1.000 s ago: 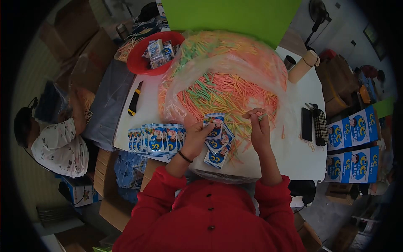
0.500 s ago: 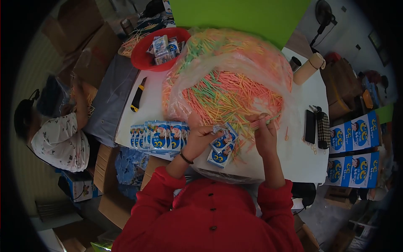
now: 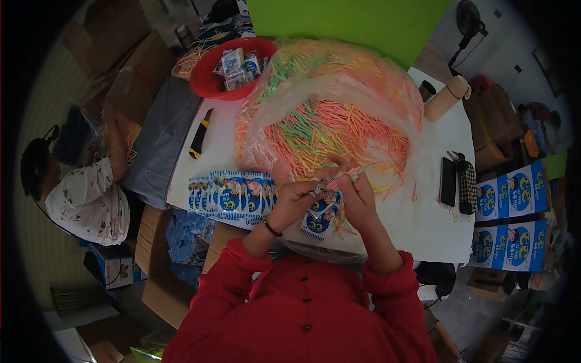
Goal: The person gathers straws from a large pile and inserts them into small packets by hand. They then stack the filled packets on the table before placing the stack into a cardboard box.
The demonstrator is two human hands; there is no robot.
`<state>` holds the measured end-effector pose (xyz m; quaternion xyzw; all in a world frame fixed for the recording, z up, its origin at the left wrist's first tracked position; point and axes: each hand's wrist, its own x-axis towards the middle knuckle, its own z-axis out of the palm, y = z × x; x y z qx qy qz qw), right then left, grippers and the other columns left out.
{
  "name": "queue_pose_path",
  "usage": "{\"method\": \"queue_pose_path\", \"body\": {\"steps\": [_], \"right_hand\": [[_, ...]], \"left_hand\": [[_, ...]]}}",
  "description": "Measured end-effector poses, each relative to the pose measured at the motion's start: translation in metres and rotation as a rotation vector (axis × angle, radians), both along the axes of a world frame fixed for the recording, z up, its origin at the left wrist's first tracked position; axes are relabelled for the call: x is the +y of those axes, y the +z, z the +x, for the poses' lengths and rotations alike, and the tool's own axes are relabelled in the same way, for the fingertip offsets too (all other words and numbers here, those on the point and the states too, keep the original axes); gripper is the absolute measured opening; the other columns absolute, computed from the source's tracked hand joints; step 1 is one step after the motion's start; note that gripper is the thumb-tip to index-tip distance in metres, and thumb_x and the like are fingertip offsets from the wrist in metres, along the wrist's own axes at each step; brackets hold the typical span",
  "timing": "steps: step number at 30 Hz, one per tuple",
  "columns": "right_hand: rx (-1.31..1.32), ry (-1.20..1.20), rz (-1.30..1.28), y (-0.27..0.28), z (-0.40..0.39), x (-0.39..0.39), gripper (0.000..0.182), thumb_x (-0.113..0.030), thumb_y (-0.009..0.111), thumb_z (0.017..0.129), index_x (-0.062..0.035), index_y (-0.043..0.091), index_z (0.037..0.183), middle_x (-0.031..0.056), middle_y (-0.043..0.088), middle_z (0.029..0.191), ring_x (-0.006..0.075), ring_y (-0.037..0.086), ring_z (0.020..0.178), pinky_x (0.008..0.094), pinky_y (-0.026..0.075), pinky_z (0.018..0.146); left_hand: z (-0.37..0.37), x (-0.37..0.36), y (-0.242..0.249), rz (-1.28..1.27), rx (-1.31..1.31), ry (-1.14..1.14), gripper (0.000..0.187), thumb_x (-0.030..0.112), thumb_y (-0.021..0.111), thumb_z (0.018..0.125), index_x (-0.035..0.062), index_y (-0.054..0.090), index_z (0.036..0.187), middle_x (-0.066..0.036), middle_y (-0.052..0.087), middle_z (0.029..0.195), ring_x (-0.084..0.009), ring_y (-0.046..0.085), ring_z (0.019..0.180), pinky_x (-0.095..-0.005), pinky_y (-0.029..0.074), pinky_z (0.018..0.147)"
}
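Note:
My left hand pinches the top of a small blue-and-white packet near the table's front edge. In my right hand are a few thin pink and green sticks, held between the fingers close to the packet's top. Both hands almost meet. Another blue-and-white packet lies below the held one, partly overlapped. Just beyond the hands, a large clear plastic bag lies open, full of loose pink, yellow and green sticks. To the left, several packets lie in an overlapping row.
A red bowl of packets stands at the back left, with a yellow-black utility knife below it. On the right are a phone, a checkered pouch and a beige bottle. Another person sits at left.
My right hand has moved left with the sticks, from the right side of the bag's opening to the packet in my left hand. The left hand has stayed nearly in place.

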<state>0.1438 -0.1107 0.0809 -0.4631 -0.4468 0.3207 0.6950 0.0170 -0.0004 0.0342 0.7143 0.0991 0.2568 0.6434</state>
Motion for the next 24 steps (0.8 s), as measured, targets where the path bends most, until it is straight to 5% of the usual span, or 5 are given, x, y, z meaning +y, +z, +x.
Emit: {"method": "queue_pose_path", "body": {"steps": [3, 7, 16, 18, 24], "right_hand": [[-0.591, -0.118, -0.218, -0.003, 0.002, -0.002, 0.011, -0.016, 0.043, 0.100, -0.0090, 0.050, 0.105, 0.0070, 0.063, 0.118, 0.0252, 0.040, 0.132, 0.0475, 0.013, 0.115], [-0.649, -0.115, -0.212, -0.003, -0.001, -0.003, 0.012, -0.017, 0.046, 0.098, -0.0096, 0.052, 0.104, 0.0029, 0.063, 0.119, 0.0275, 0.036, 0.135, 0.0489, 0.002, 0.115], [-0.859, -0.134, -0.293, 0.029, 0.021, -0.013, 0.036, -0.018, 0.065, 0.087, -0.0103, 0.054, 0.120, 0.0041, 0.062, 0.116, 0.0281, 0.040, 0.130, 0.0468, 0.019, 0.111], [-0.831, -0.197, -0.328, 0.022, 0.032, -0.018, 0.030, -0.011, 0.070, 0.082, -0.0085, 0.059, 0.110, 0.0061, 0.062, 0.105, 0.0275, 0.053, 0.111, 0.0403, 0.034, 0.100], [-0.908, -0.298, -0.252, -0.001, 0.008, -0.019, 0.021, -0.004, 0.067, 0.081, -0.0050, 0.060, 0.101, 0.0079, 0.063, 0.096, 0.0242, 0.059, 0.091, 0.0336, 0.043, 0.087]], "left_hand": [[0.005, -0.006, -0.001, -0.048, -0.051, 0.024, 0.018, -0.004, 0.066, 0.086, -0.0021, 0.067, 0.104, -0.006, 0.070, 0.097, -0.0074, 0.061, 0.088, -0.0225, 0.051, 0.075], [0.005, 0.000, -0.014, -0.024, -0.079, -0.040, 0.029, -0.005, 0.062, 0.088, 0.0003, 0.064, 0.116, -0.004, 0.068, 0.108, -0.0105, 0.061, 0.098, -0.0244, 0.049, 0.085], [0.007, 0.001, -0.004, -0.242, 0.009, -0.083, 0.027, 0.001, 0.063, 0.089, 0.0014, 0.064, 0.115, -0.002, 0.068, 0.097, -0.0078, 0.061, 0.092, -0.0235, 0.050, 0.080], [0.007, 0.003, -0.003, -0.268, -0.021, -0.121, 0.031, 0.000, 0.063, 0.088, 0.0019, 0.062, 0.119, -0.003, 0.067, 0.102, -0.0079, 0.060, 0.094, -0.0239, 0.050, 0.082], [-0.011, -0.006, 0.006, -0.363, -0.201, -0.128, 0.046, -0.006, 0.065, 0.084, 0.0017, 0.054, 0.128, -0.005, 0.061, 0.113, -0.0114, 0.057, 0.105, -0.0266, 0.047, 0.091]]}}
